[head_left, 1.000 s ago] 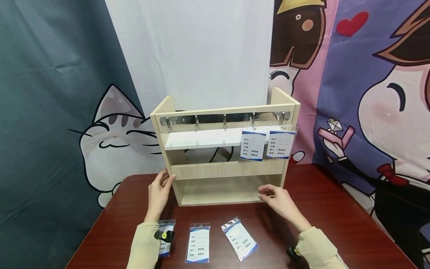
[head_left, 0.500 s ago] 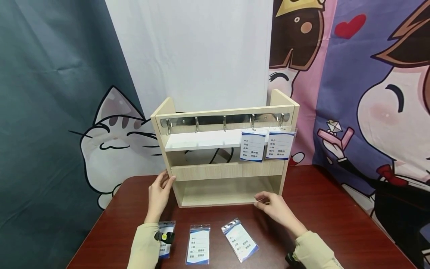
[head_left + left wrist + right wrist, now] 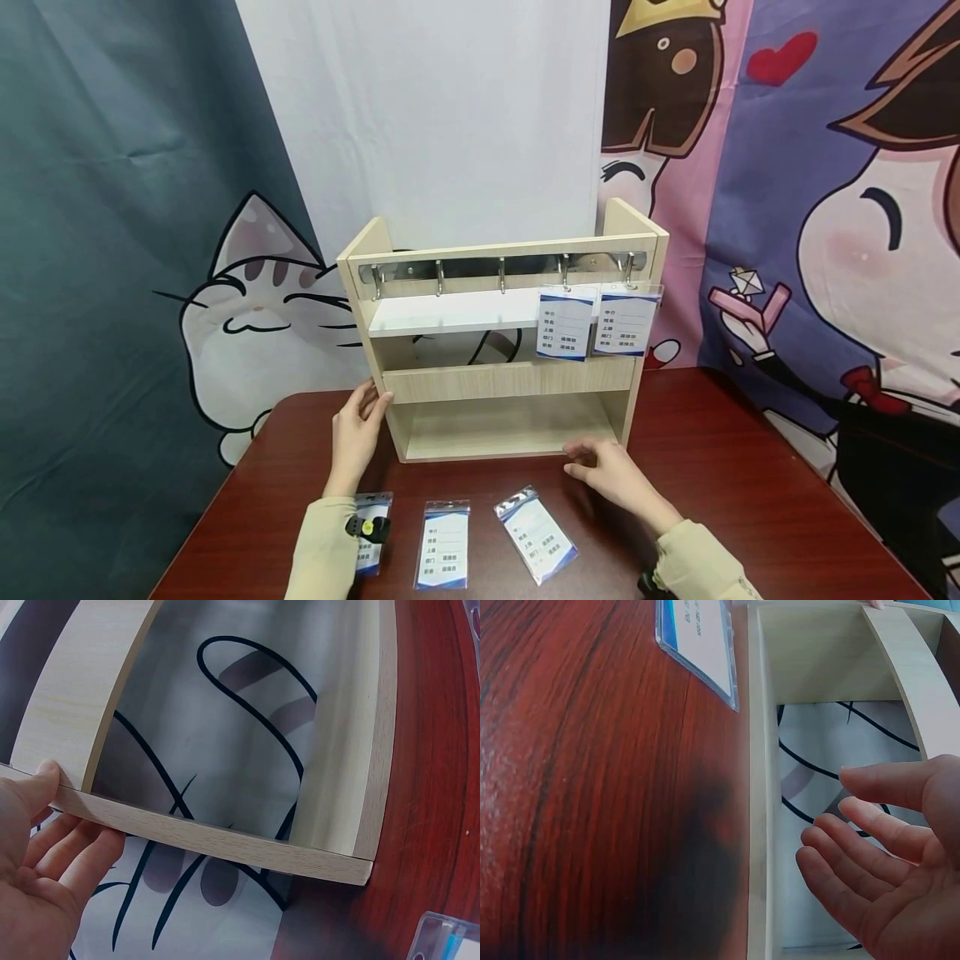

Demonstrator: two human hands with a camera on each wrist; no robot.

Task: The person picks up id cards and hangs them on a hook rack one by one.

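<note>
A pale wooden shelf unit (image 3: 510, 382) stands on the table. My left hand (image 3: 356, 437) grips its left side panel (image 3: 225, 842), thumb on the front and fingers behind it. My right hand (image 3: 611, 475) hovers before the shelf's lower right front, holding nothing; in the right wrist view its fingers (image 3: 855, 859) are loosely bent and apart from the thumb. Two badge holders, one (image 3: 565, 323) beside another (image 3: 626, 322), hang from the two rightmost hooks. Three more lie on the table: one (image 3: 371, 550) partly hidden by my left wrist, one (image 3: 442, 546) upright, one (image 3: 536, 535) slanted.
A metal hook rail (image 3: 468, 267) runs along the shelf's top board, with three bare hooks at left and middle. The dark red table (image 3: 720, 467) extends right of the shelf. Printed curtains (image 3: 450, 125) hang close behind.
My right hand has moved slightly left and down toward the table, still holding nothing. My left hand keeps its grip on the side panel, and the badge holders have stayed in place.
</note>
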